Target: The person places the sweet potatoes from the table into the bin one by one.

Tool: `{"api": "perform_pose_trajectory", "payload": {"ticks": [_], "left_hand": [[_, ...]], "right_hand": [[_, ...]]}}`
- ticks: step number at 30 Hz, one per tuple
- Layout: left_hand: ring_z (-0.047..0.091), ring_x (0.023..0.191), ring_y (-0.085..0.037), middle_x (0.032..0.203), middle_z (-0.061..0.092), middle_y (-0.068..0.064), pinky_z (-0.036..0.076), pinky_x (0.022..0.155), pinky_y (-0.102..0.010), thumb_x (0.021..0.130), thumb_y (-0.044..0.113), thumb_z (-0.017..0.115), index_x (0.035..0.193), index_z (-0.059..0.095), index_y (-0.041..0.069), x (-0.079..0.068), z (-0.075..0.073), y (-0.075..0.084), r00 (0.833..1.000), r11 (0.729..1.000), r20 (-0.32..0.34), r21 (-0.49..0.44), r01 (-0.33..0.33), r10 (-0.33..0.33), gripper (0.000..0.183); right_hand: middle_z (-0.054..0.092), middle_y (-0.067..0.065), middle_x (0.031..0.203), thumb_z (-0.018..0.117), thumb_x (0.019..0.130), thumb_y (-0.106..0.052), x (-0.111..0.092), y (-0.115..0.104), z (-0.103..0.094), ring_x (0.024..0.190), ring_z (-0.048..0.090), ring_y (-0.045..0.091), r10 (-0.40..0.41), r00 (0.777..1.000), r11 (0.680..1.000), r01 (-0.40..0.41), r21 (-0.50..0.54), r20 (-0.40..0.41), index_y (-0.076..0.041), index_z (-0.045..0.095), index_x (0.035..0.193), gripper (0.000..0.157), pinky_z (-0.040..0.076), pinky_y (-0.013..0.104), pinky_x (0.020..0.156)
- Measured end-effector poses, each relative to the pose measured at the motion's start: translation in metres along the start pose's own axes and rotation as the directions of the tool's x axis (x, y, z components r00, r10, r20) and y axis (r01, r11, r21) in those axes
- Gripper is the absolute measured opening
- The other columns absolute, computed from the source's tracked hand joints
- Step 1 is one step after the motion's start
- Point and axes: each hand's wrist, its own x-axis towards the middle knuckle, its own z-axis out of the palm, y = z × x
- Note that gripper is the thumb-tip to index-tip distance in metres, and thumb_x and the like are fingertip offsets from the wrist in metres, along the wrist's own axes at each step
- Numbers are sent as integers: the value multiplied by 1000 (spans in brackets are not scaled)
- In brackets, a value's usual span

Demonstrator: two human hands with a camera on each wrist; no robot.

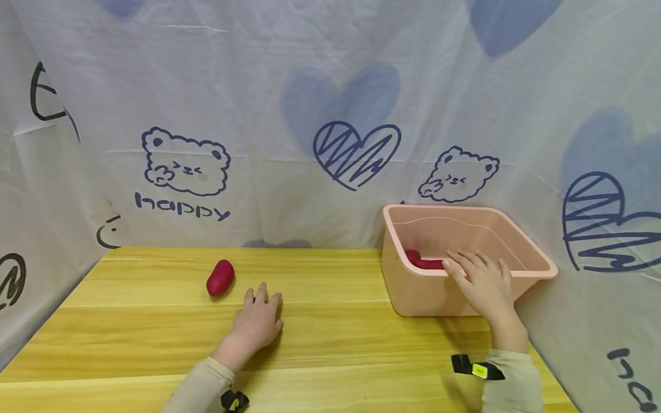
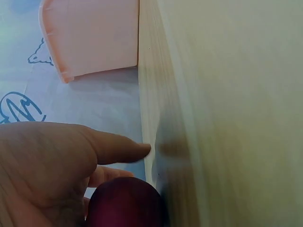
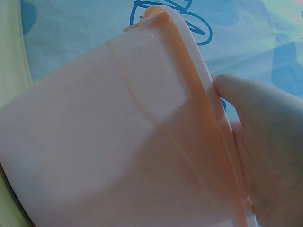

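A dark crimson, smooth, oblong bean-shaped object (image 1: 220, 278) lay on its side on the yellow wood-grain tabletop (image 1: 335, 327), towards the left and well apart from the bin. In the head view its long axis ran mostly away from the person, the far end leaning a little to the right and the near end a little to the left. Both ends were rounded and the sides gently bowed; its skin was one even colour, with a faint sheen. The left wrist view caught just one rounded end, dark and shadowed.

The left hand (image 1: 258, 318) was just beside this object, to its right and nearer the person, holding nothing, its fingers loosely spread. The right hand (image 1: 485, 281) reached over the near rim of a pale pink plastic bin (image 1: 428, 298), its fingers apart and slightly bent; whether the fingertips touched anything inside could not be told. In the right wrist view the thumb lay along the rim.

Inside the bin, by its left end, dark red rounded shapes (image 1: 431, 264) showed, partly hidden by the rim and fingers. Behind everything hung a white cloth (image 1: 258, 115) printed with blue hearts and bears.
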Motion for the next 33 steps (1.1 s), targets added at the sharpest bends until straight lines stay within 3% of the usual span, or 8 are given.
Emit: {"api": "perform_pose_trajectory", "payload": {"ticks": [9,14,17,21,26,29,33], "left_hand": [[42,125,-56,146,36,-34,53,85,-61,89,7,62,133,53,1,3,4,-4,999,999,-22,9,-31,31,46],[51,117,-50,140,45,-32,55,80,-57,82,7,71,128,57,2,4,4,-5,991,997,-109,23,-79,81,49],[56,111,-47,133,52,-29,56,79,-54,78,6,75,125,60,3,5,3,-5,971,992,-203,45,-121,128,50],[58,107,-44,126,57,-26,56,81,-50,75,4,77,122,61,4,7,0,-4,929,982,-317,68,-178,190,50],[59,106,-43,124,59,-25,57,81,-49,74,3,78,120,62,4,8,-5,-3,885,970,-398,92,-225,242,49],[59,106,-42,124,59,-25,57,81,-49,73,2,78,120,63,4,8,-7,-2,869,967,-423,96,-238,256,50],[59,106,-42,124,59,-25,57,79,-49,73,2,79,121,63,4,7,-11,-1,863,965,-431,100,-244,263,51]], "right_hand": [[45,19,148,31,101,-57,1,0,0,139,27,46,-4,1000,1000,4,-3,4,-17,50,142,61,4,72,110],[45,19,148,31,100,-57,1,1,0,140,27,46,-5,1000,1000,5,-2,6,-17,51,142,61,5,72,109],[45,19,148,32,100,-57,0,1,-1,139,27,46,-6,1000,1000,6,-1,5,-17,51,141,61,5,72,109],[46,19,147,32,100,-57,0,1,-1,139,28,46,-8,1000,1000,8,-7,4,-17,51,141,60,6,72,109],[46,20,147,31,100,-57,-1,1,-1,139,27,46,-6,1000,1000,6,-14,6,-16,51,141,61,7,72,109],[45,20,147,31,100,-58,0,1,0,139,27,46,-5,1000,1000,5,-14,7,-16,50,142,62,6,72,109],[45,20,147,31,100,-58,0,0,1,139,27,46,-6,1000,1000,6,-10,7,-16,50,142,62,6,72,109]]}}
